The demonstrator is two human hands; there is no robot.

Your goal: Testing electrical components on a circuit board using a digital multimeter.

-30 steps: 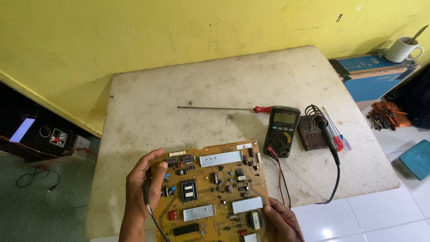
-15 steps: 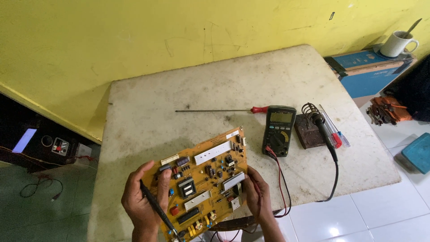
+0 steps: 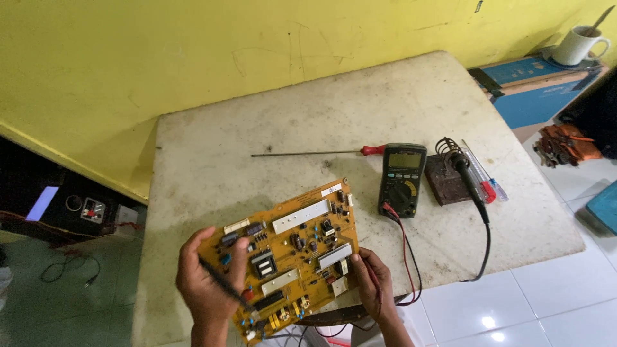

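Both hands [image 3: 207, 283] [image 3: 371, 283] around tilted circuit board [image 3: 286, 254]

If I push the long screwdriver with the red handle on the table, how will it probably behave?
The screwdriver lies flat on the table, clear of the multimeter. Its thin, apparently round shaft suggests it may roll if pushed sideways. It looks stiff, likely metal. The red handle is probably heavier, so the tool may pivot around that end.

We see a mustard-yellow circuit board [image 3: 289, 254] with white strips, beside it a dark grey multimeter [image 3: 402, 179] with red and black leads, beyond it a red-handled screwdriver [image 3: 318, 153].
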